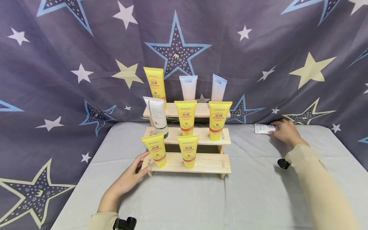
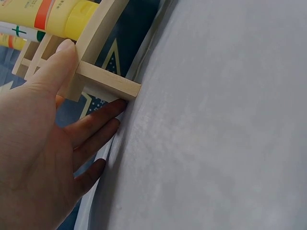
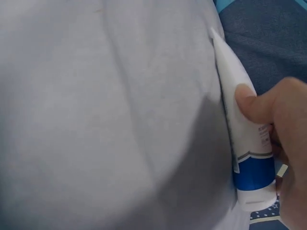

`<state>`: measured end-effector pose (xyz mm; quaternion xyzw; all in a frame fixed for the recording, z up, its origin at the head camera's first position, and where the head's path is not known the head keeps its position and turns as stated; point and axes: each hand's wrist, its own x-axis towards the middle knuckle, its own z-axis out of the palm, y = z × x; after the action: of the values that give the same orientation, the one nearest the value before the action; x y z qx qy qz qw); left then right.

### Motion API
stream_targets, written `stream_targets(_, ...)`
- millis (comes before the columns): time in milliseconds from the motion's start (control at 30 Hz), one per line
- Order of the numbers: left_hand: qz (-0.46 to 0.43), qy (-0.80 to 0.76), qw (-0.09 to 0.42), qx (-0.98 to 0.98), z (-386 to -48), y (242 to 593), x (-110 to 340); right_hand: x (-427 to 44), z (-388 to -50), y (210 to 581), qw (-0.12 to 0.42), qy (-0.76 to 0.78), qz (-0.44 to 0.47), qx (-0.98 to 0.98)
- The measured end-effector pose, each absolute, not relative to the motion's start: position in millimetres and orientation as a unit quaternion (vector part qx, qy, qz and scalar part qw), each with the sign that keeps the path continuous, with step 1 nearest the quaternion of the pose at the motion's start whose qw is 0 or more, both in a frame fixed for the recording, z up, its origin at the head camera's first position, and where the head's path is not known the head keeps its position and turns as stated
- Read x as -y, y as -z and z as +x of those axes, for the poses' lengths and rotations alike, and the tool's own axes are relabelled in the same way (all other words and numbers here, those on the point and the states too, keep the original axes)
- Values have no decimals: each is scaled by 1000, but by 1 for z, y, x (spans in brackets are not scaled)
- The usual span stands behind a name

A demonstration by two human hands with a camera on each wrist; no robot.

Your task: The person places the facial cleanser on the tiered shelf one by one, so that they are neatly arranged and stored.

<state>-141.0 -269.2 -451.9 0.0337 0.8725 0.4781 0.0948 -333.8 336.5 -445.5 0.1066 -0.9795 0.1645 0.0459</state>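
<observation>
My left hand (image 1: 126,179) is at the left end of the bottom step of a three-tier wooden display stand (image 1: 211,163). In the left wrist view its thumb lies on the step's end and the other fingers reach past the leg, so it holds that corner. Off to the right, my right hand (image 1: 287,132) pinches a white squeeze tube (image 1: 262,128) lying at the back of the table. The right wrist view shows the tube's blue band and white cap (image 3: 256,199), with the thumb on its body; the other fingers are partly hidden behind it.
Yellow tubes (image 1: 188,151) stand on all three tiers. A white tube with a green cap (image 1: 156,115) is on the middle tier, and two pale blue-white tubes (image 1: 188,88) are on top. Behind the grey cloth-covered table (image 1: 187,201) hangs a star-patterned curtain (image 1: 230,19).
</observation>
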Motion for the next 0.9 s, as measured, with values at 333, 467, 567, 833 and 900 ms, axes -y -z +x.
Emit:
stream_targets(333,31,-475,93,-874,-141,451,270,-330,-326,450,22,-165,84,982)
stream_targets(467,32,-480,97,-871,-140,453,270,-330,-323,450,23,-181,81,980)
stream_targets(567,35,-481,96,-871,-140,452,269,-330,-320,448,12,-189,76,979)
stream_targets(833,35,-480,93,-871,-140,450,268,-332,-310,452,47,-231,111,966)
stream_targets(900,31,-481,93,-871,-141,451,268,-331,-306,453,67,-240,122,961)
